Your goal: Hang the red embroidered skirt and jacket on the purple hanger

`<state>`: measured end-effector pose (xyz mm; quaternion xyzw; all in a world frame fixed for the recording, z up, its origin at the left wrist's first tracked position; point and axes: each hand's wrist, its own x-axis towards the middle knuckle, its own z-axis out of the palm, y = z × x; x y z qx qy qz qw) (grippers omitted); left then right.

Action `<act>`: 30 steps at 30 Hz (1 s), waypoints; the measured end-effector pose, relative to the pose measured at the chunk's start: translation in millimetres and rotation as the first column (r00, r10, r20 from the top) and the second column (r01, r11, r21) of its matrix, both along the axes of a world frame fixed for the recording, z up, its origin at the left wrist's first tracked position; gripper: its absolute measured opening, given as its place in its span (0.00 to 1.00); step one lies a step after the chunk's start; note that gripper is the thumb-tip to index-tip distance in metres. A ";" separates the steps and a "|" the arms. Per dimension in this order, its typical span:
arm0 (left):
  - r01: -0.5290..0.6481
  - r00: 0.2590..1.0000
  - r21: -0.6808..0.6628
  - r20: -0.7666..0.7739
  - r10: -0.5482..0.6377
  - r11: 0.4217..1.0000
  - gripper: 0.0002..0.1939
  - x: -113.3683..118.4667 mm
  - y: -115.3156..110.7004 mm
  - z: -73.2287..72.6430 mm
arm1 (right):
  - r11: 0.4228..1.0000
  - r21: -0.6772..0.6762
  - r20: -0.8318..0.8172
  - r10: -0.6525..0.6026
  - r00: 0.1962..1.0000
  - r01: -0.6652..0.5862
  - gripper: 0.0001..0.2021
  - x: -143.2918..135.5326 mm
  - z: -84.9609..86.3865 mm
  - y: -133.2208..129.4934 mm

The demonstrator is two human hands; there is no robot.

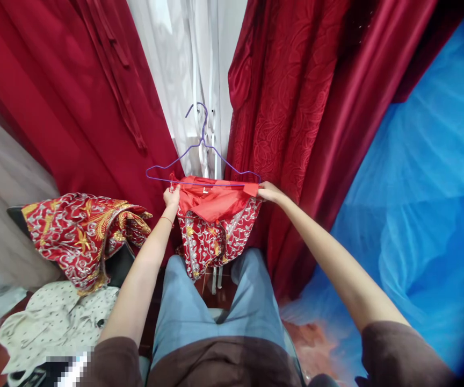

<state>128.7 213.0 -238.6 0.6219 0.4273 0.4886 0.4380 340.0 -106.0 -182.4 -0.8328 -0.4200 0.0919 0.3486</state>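
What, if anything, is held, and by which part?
An embroidered red garment at the purple hanger, by its plain red top edge: left hand at one end, right hand at the other.

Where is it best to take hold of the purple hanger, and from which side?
Probably the purple hanger's neck, just below its hook, approached from above: the narrow neck stands free of the garment, whereas the lower bar crosses its red lining.

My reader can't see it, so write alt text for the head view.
Left hand and right hand hold a red patterned garment at a purple hanger. A second patterned garment lies left; blue fabric is at right.
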 end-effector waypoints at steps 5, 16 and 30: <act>0.182 0.959 0.317 0.153 -0.240 0.931 0.24 -10.4 -21.9 31.5 | 0.981 0.196 -0.093 0.015 0.996 0.004 0.18 5.0 3.2 -13.8; 0.492 0.815 0.614 -0.077 -0.574 0.617 0.44 -34.0 -77.7 19.6 | 0.969 0.247 -0.134 0.003 0.991 0.030 0.13 9.5 -1.9 -26.2; 0.218 0.953 0.419 0.102 -0.284 0.881 0.15 -34.8 -47.7 15.6 | 0.948 0.289 -0.067 0.162 0.985 -0.136 0.13 5.3 13.5 -56.9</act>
